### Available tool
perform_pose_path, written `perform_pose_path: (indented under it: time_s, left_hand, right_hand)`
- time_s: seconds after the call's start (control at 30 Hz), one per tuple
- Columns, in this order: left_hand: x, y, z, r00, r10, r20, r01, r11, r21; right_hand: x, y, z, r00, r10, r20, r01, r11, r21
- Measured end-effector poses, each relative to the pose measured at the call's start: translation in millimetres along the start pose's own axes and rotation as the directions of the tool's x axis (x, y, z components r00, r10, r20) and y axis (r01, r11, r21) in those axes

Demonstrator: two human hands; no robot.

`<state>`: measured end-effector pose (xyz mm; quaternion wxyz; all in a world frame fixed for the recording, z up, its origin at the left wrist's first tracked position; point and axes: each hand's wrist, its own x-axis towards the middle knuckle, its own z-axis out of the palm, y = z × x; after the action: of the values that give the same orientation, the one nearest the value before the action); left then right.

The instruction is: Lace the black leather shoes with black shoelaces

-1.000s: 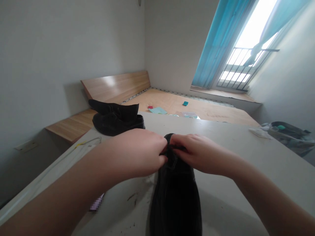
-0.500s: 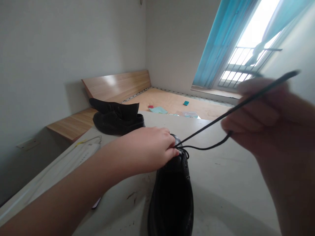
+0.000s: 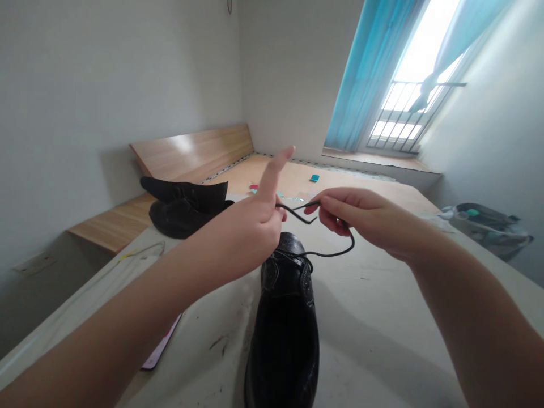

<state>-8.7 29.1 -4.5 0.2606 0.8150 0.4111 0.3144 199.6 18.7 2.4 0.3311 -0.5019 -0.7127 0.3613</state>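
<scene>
Your right hand (image 3: pixel 357 218) has dropped from high on the right and come in close to your left hand (image 3: pixel 250 226), which has lifted off the eyelets and now sits just above the toe-up shoe. Your left index finger (image 3: pixel 280 161) points straight up while the other fingers pinch one stretch of the black shoelace (image 3: pixel 334 255). Your right thumb and fingers pinch another stretch, so both hands are closed on the lace, with a short length running between them. A longer loop sags from your right hand back down to the lacing.

The black leather lace-up shoe (image 3: pixel 283 334) lies on the pale table (image 3: pixel 374 334), directly below and just in front of your hands, not touching either one. There's open tabletop to the right of the shoe. On the left, a second pair of black shoes (image 3: pixel 182 207) sits near your left wrist, and a white power strip (image 3: pixel 91 300) runs along the table edge. A grey bag (image 3: pixel 487 224) lies beyond the right edge.
</scene>
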Motion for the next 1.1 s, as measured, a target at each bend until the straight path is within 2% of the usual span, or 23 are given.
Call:
perform_pose_path:
  time_s: [0.13,0.27,0.37,0.53,0.63,0.73,0.83,0.97,1.1]
  left_hand:
    - [0,5,-0.6,0.979,0.058,0.197,-0.075,0.994,0.081]
    - [-1,14,11.9,0.943,-0.002,0.332,-0.082,0.967,0.24]
    - [-5,15,29.1,0.944,-0.063,0.324,-0.071,0.921,0.384]
    - [-9,10,43.7,0.936,-0.095,0.34,-0.075,0.887,0.455]
    - [-8,9,41.8,0.936,-0.131,0.326,-0.057,0.859,0.509]
    - [-7,10,38.1,0.925,-0.131,0.356,-0.085,0.843,0.532]
    - [-7,9,34.1,0.913,-0.138,0.383,-0.105,0.829,0.549]
    - [-6,6,29.9,0.898,-0.18,0.402,-0.097,0.809,0.58]
    - [-5,4,28.5,0.882,-0.173,0.438,-0.127,0.809,0.575]
  right_hand:
    - [0,-1,-3,0.998,0.058,-0.012,-0.059,0.995,-0.081]
    - [1,2,-5,0.988,0.111,0.104,-0.085,0.969,-0.234]
    - [1,3,-5,0.983,0.128,0.132,-0.089,0.961,-0.263]
    - [2,3,-3,0.991,0.063,0.119,-0.036,0.975,-0.219]
    - [4,7,-1,0.99,-0.011,0.141,0.037,0.982,-0.183]
    - [5,9,4,0.96,-0.077,0.271,0.064,0.996,0.057]
    - [3,8,11,0.954,-0.076,0.29,0.023,0.983,0.185]
    - [1,5,22,0.976,-0.017,0.218,-0.019,0.987,0.159]
    - [4,7,25,0.979,0.046,0.197,-0.055,0.998,0.041]
